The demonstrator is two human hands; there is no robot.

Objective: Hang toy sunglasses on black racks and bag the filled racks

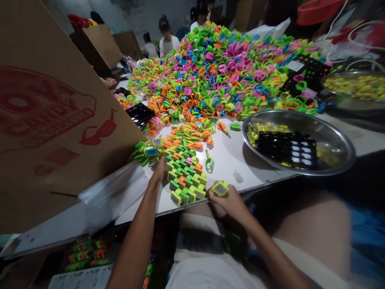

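Right hand [231, 200] curled round yellow toy watch [220, 188], four o'clock from watch rows [182, 181]; left hand [160, 170], nine o'clock, grip hidden from me.

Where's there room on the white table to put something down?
Between the toy rows and metal bowl, past the right hand, the white table is mostly bare, with a few loose pieces. Behind, the big toy pile crowds it.

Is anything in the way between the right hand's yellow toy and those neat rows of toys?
Nothing visible: the right hand holds the yellow square-faced toy beside the neat rows of toys. The loose green toy lies farther back, out of the way.
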